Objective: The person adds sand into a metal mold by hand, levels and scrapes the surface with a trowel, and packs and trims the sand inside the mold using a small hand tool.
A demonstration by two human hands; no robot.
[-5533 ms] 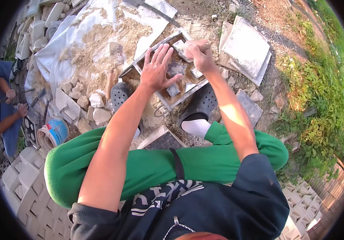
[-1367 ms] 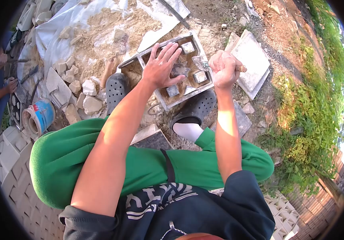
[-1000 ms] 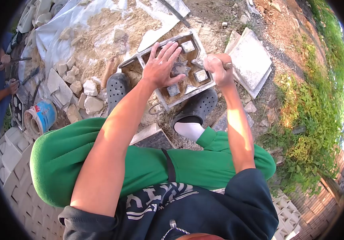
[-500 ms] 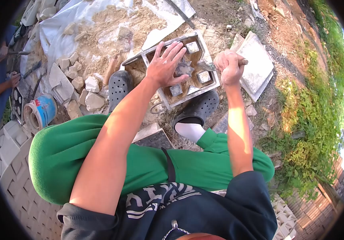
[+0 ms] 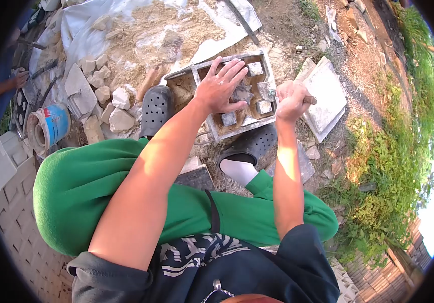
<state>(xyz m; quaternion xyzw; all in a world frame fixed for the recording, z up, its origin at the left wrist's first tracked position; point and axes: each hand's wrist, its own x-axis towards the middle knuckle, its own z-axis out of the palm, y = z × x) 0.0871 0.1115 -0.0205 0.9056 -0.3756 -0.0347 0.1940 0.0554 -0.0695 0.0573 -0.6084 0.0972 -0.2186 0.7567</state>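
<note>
Between my feet lies a square metal mould with square blocks, one of them a pale block, and a dark star-shaped piece in the middle. My left hand is spread flat over the mould's left side, fingers apart, hiding part of it; I cannot tell how firmly it presses. My right hand is a fist at the mould's right edge, wrapped round what looks like a trowel. Its handle end pokes out to the right, and a greyish blade seems to point left into the mould.
Flat pale slabs are stacked to the right. A white sheet with sandy mix spreads ahead. Broken stones and a blue bucket stand left. Another person's hand shows at far left. Plants grow on the right.
The view has shifted slightly, so the mould sits a little further right. My right fist is lower and closer to the mould's edge. My left hand stays spread over the mould.
</note>
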